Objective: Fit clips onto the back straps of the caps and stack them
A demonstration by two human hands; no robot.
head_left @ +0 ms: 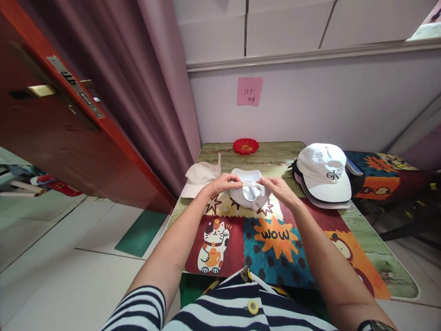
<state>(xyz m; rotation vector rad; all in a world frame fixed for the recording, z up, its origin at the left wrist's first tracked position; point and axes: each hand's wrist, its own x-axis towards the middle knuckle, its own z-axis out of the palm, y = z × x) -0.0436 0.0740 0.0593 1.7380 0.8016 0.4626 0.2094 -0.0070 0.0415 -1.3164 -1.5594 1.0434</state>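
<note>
Between my two hands is a white baseball cap [248, 198], its back with the adjuster opening turned toward me and its brim pointing away. My left hand [223, 183] pinches the cap's edge on the left side. On the right side, the fingers of my right hand [277, 187] are closed on the edge by the strap. A cream cap [202, 174] lies on its own to the left, its strap sticking up. To the right sits a stack of caps, topped by a white cap [324, 170] with dark letters on its front.
A wooden-patterned table [396, 271] bears a colourful printed mat [237, 248]. At its far edge stands a red scalloped dish [245, 146]. A pink note [250, 91] is stuck on the wall behind. A brown door [69, 115] and a purple curtain [165, 92] border the left side.
</note>
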